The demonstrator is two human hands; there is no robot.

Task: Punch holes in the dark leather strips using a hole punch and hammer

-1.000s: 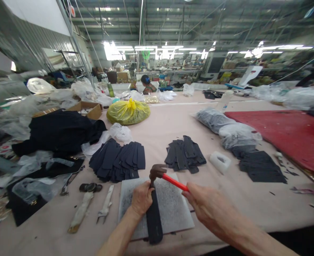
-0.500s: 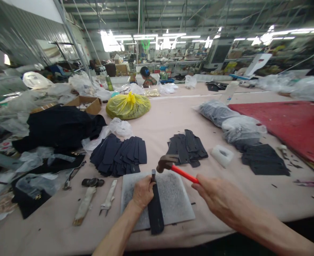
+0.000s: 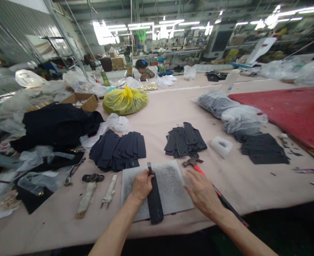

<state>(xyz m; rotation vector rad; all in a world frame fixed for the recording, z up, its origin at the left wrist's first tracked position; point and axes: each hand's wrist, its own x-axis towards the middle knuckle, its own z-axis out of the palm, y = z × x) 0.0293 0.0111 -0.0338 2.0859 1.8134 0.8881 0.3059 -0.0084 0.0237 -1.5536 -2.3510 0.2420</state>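
My left hand (image 3: 142, 184) is closed around an upright metal punch (image 3: 149, 165), whose top end shows above the fingers; its lower end is hidden. Under that hand a long dark strip (image 3: 156, 204) lies on a scuffed pale board (image 3: 177, 183), its rounded end overhanging the near edge. Over the board's right edge, my right hand (image 3: 203, 193) is open, fingers stretched out and slightly blurred. Partly hidden behind it, a claw hammer (image 3: 193, 162) with a red and black handle lies on the table. Dark cut pieces (image 3: 118, 151) and another pile (image 3: 185, 140) lie beyond the board.
Left of the board lie a second hammer (image 3: 89, 193) with a wrapped handle and a two-pronged tool (image 3: 109, 190). A white roll (image 3: 221, 147) and more dark pieces (image 3: 265, 149) sit at right. Farther back are a yellow bag (image 3: 125, 101) and a seated person (image 3: 145, 71).
My right hand has let go of the red-handled hammer, which now rests on the table, and has moved left toward the board. My left hand keeps its hold on the punch.
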